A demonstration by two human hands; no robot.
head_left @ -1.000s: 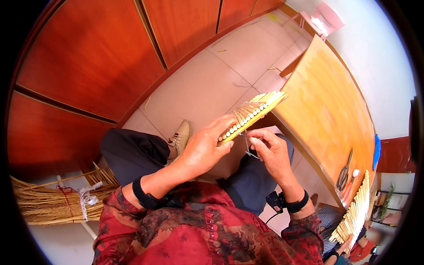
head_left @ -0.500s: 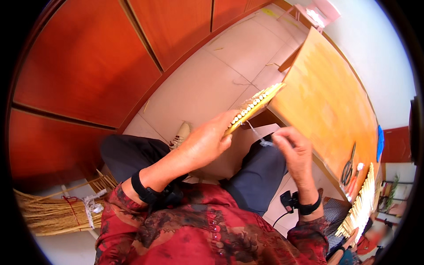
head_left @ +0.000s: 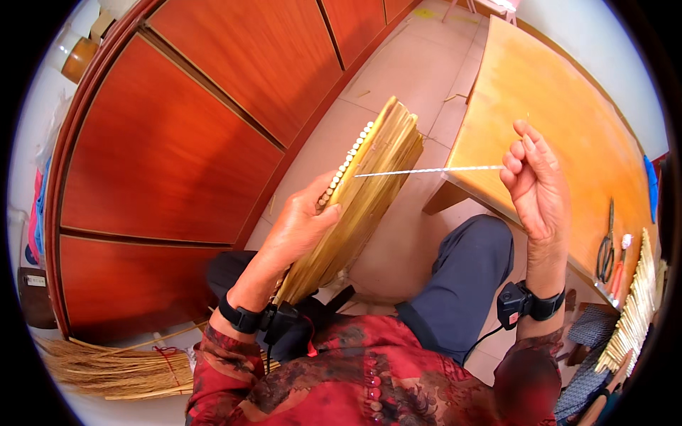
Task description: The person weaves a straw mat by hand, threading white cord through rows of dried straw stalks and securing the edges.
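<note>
My left hand (head_left: pixel 302 220) grips a flat panel of yellow plant stalks (head_left: pixel 376 184) by its edge, the thumb on the broad face and a row of round, pale cut ends beside it. The panel stands tilted over my lap. From its face a white thread (head_left: pixel 426 171) runs taut to the right. Raised over the table's near edge, my right hand (head_left: pixel 536 181) is closed on the thread's other end. A thin tip shows above its fingertips, too small to make out fully.
A wooden table (head_left: pixel 540 92) stands at the right, with black scissors (head_left: pixel 606 248) and a red-handled tool (head_left: pixel 618 273). Another stalk panel (head_left: pixel 632 305) lies at the far right. Red cabinet doors (head_left: pixel 163 149) line the left. A bundle of straw (head_left: pixel 121 366) lies lower left.
My left hand has turned the panel so its broad face shows, and moved left. My right hand has risen to the right, drawing the slack thread out straight.
</note>
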